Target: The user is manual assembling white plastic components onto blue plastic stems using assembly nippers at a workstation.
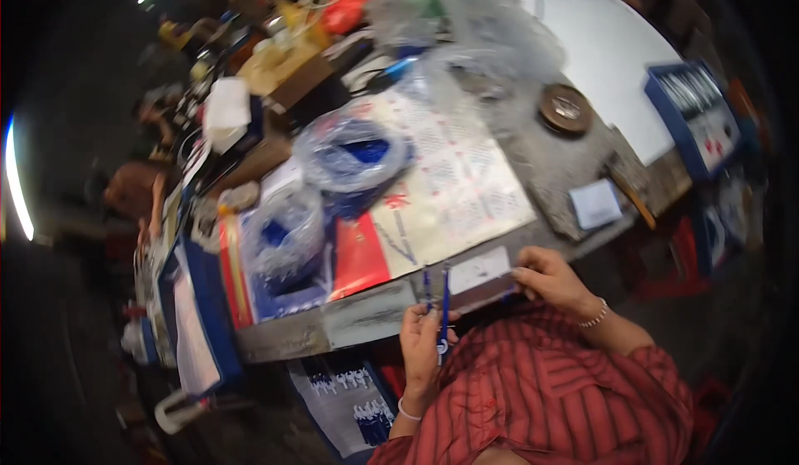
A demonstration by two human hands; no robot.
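My left hand [419,336] is closed near the front edge of the worktable, gripping narrow dark blue strips [445,294] that stand up past the fingers. A small blue and white piece [442,347] hangs just below them. My right hand [551,280] is pinched at the table edge, beside a white card [478,270] on a brown block; whatever lies between its fingertips is too small or hidden to make out. Two clear plastic bags, one larger [354,153] and one smaller [287,236], hold blue contents on the table beyond my left hand.
A tray [329,432] of blue and white pieces sits below the table. Printed sheets [454,165] cover the tabletop. Farther right are a round brown dish [566,109], a white pad [596,204], a hammer-like tool [632,198] and a blue tray [707,149]. A blue-edged box [212,315] stands left.
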